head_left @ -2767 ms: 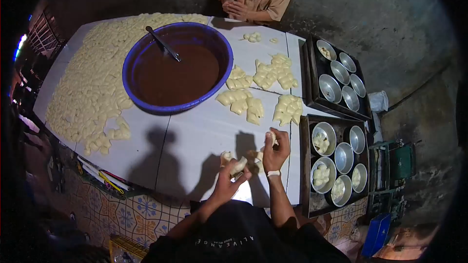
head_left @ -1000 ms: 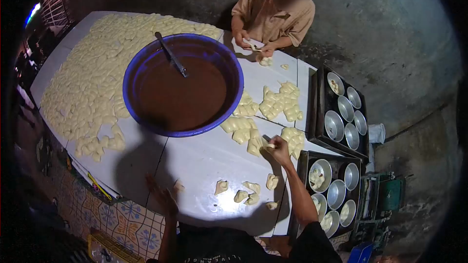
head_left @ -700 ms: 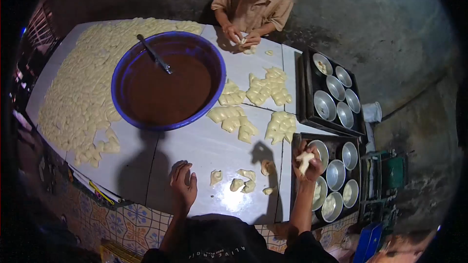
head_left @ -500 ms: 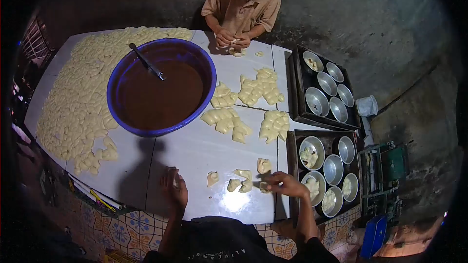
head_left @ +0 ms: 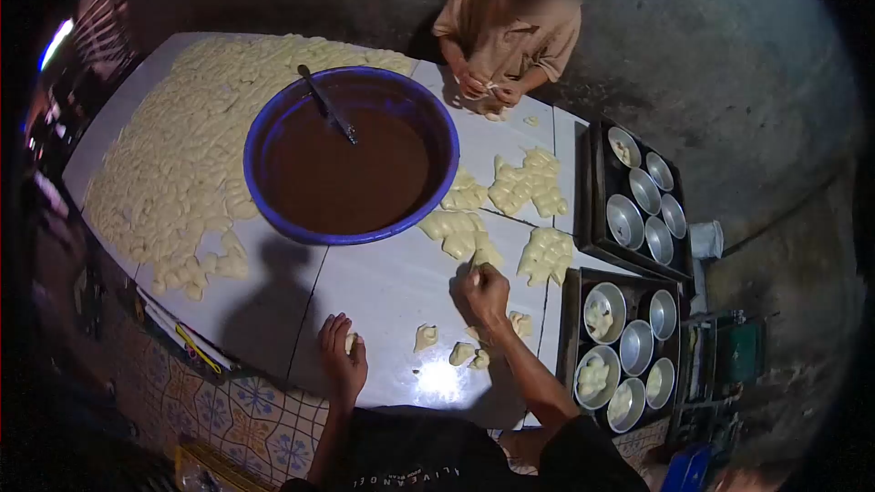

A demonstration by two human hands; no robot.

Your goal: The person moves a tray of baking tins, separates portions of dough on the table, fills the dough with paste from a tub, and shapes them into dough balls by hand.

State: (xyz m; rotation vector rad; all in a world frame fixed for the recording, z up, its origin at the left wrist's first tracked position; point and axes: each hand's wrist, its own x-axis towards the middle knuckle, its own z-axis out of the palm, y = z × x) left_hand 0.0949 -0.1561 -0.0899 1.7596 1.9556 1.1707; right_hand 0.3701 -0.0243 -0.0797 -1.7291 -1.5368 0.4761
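My left hand (head_left: 343, 360) is at the table's near edge, its fingers curved round a small piece of dough (head_left: 350, 343). Farther out, my right hand (head_left: 485, 295) is closed on the near end of a pale dough strip (head_left: 485, 259), which adjoins a cluster of joined dough pieces (head_left: 458, 230). Between my hands a loose dough piece (head_left: 426, 337) lies on the white tabletop, and more small pieces (head_left: 461, 353) sit just below my right forearm. Another dough slab (head_left: 546, 255) rests to the right of my right hand.
A blue basin (head_left: 258, 208) of brown liquid holds a utensil (head_left: 326, 105). Many dough pieces (head_left: 173, 173) cover the table's left side. Two dark trays (head_left: 567, 337) of round metal pans (head_left: 636, 348) stand at right; some pans contain dough. Across the table, a person (head_left: 510, 36) handles something small.
My right hand has moved from beside the pans, up and left to the dough cluster, and closed there. My left hand stays near the table edge. The whole view has shifted.
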